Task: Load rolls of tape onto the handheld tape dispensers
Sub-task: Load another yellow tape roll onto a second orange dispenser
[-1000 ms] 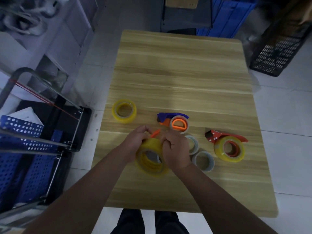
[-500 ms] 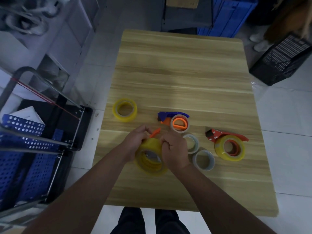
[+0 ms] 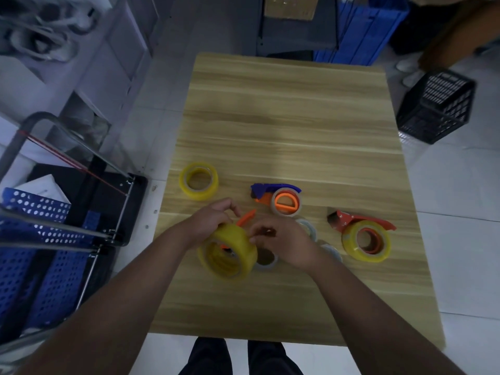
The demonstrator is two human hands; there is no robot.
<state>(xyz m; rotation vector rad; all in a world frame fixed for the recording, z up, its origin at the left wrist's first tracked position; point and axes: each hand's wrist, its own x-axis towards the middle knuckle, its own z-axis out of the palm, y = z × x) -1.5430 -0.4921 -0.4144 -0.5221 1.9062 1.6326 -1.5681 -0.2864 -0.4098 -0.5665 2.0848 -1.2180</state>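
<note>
Between both hands, just above the near-middle of the wooden table [image 3: 284, 109], sits a big yellow tape roll [image 3: 228, 253], tilted w/ its open core facing the camera; some orange plastic shows inside the core. Left hand [image 3: 213, 219] is curled over the roll's far-left top, fingers bent, touching it; looks like a grip on the roll and the orange dispenser [image 3: 245, 217], whose tip sticks out just beyond the fingers, but the exact hold is partly hidden. Right hand [image 3: 284, 242] is at the roll's right side, fingertips pinched close together against its rim; can't tell if they hold a tape end, the spot is blurred.

Under the right hand's heel, a pale clear-ish roll [image 3: 266, 259] lies flat, touching the yellow roll's right edge. Two more pale rolls peek out past the right hand: one [image 3: 308, 227] beyond the knuckles, one [image 3: 331, 253] by the wrist.

Beyond the right hand, the blue dispenser [image 3: 276, 192] lies on its side w/ a pale roll on an orange hub. Well right of the right hand lies the red dispenser [image 3: 359, 221], loaded w/ a yellow roll. Beyond-left of the left hand, a loose yellow roll [image 3: 198, 181] lies flat.

Off the table, left of the left arm: a blue perforated cart [image 3: 35, 226]. Far right: a black crate [image 3: 435, 106] on the floor.
</note>
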